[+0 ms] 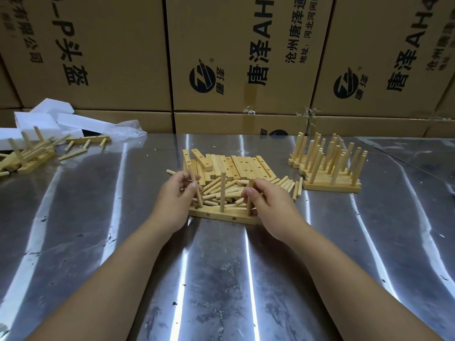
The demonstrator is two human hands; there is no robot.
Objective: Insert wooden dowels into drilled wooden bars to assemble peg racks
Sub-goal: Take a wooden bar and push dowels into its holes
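A drilled wooden bar (219, 216) lies flat on the metal table in front of me. Three dowels stand in it. My left hand (176, 196) pinches the left dowel (197, 193), which leans a little. The middle dowel (222, 191) stands upright with no hand on it. My right hand (266, 203) pinches the right dowel (250, 200) near the bar's right end. Behind the bar lies a heap of loose dowels (226, 188), and behind that a stack of drilled bars (229, 166).
Finished peg racks (330, 166) stand in a group at the right. Several racks and loose dowels (32, 153) lie at the far left beside white foam blocks (49, 119). Cardboard boxes (246, 57) wall off the back. The table (221, 279) is shiny sheet metal.
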